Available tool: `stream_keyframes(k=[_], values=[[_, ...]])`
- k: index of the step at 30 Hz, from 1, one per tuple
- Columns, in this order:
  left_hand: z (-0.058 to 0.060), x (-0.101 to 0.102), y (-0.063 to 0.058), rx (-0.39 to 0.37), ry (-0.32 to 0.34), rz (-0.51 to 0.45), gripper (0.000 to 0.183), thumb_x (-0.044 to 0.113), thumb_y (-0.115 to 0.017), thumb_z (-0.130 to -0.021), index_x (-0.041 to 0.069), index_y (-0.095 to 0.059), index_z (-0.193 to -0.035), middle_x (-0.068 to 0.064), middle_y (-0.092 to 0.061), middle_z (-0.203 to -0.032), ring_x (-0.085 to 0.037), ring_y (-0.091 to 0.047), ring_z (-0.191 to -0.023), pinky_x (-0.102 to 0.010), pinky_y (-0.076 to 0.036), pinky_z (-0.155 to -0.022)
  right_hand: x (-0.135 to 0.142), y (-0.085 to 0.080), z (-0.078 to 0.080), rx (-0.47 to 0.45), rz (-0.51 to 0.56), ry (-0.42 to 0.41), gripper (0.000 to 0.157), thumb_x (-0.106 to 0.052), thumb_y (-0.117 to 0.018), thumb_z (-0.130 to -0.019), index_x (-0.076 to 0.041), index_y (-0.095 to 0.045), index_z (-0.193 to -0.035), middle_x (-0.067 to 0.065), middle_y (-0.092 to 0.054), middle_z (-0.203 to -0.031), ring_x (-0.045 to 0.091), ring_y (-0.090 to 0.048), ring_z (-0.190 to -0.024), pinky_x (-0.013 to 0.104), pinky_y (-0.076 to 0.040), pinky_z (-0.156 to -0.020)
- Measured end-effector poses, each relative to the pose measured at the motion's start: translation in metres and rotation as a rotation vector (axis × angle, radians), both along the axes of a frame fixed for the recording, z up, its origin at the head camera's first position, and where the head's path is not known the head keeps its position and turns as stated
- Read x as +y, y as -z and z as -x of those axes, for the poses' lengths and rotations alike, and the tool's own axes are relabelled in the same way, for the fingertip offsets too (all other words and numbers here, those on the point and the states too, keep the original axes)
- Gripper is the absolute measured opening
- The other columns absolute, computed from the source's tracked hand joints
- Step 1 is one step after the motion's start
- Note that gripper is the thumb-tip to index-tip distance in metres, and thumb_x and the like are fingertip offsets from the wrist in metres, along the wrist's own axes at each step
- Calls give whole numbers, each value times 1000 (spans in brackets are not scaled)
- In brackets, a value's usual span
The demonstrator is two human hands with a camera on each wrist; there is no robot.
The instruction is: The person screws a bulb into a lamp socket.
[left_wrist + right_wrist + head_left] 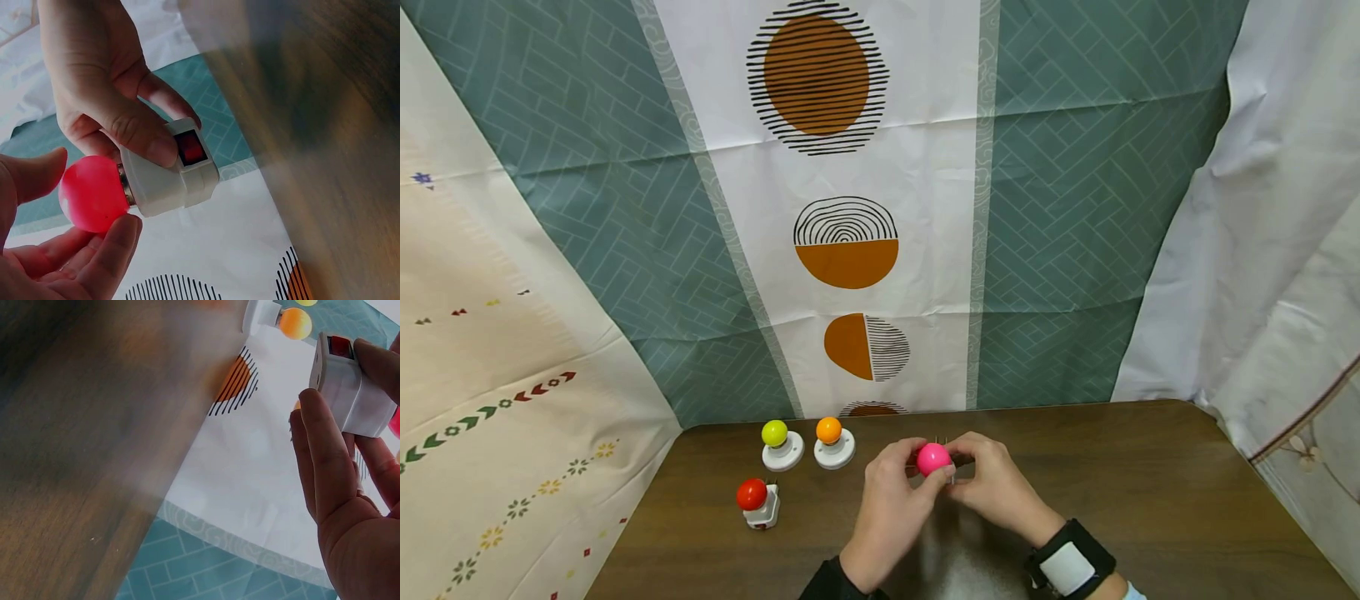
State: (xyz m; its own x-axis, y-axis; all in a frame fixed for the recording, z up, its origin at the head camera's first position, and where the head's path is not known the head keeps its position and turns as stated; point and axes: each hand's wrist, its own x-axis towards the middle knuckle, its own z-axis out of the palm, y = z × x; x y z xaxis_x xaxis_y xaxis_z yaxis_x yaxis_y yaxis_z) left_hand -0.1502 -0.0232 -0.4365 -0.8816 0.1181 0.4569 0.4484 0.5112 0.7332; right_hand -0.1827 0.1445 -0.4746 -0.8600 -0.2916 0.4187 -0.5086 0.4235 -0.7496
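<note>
Between both hands, above the table, is a pink light bulb (933,458) seated in a white plug-in lamp socket (156,185). My left hand (891,504) holds the round bulb, its thumb on one side and fingers on the other in the left wrist view. My right hand (1000,487) grips the socket's body, with the thumb beside a red rocker switch (191,147). In the right wrist view the right hand's fingers wrap the socket from below, and most of the bulb is out of frame.
Left on the wooden table (1112,483), a yellow-green bulb (774,432) and an orange bulb (829,430) stand in round white bases. A red bulb (752,494) sits in a white socket nearer the front. Patterned cloth (1052,250) hangs behind.
</note>
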Motion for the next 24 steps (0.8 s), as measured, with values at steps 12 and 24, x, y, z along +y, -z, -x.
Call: stream_keyframes(k=[12, 24], values=[[1, -1, -2, 5, 22, 41, 25, 25, -75, -79, 12, -64, -97, 7, -62, -91, -5, -58, -79, -25, -50, -71, 0, -4, -2, 19, -36, -28, 32, -14, -81, -67, -30, -65, -89, -14, -55, -90, 5, -56, -83, 28, -50, -72], [2, -6, -10, -93, 149, 124, 31, 17, -70, -83, 6, -60, -110, 2, -60, -105, -6, -55, -88, -23, -48, -75, 2, -8, -1, 16, -59, -63, 30, -15, -82, -67, -29, -67, -89, -13, -55, -87, 6, -55, -82, 27, -49, -72]])
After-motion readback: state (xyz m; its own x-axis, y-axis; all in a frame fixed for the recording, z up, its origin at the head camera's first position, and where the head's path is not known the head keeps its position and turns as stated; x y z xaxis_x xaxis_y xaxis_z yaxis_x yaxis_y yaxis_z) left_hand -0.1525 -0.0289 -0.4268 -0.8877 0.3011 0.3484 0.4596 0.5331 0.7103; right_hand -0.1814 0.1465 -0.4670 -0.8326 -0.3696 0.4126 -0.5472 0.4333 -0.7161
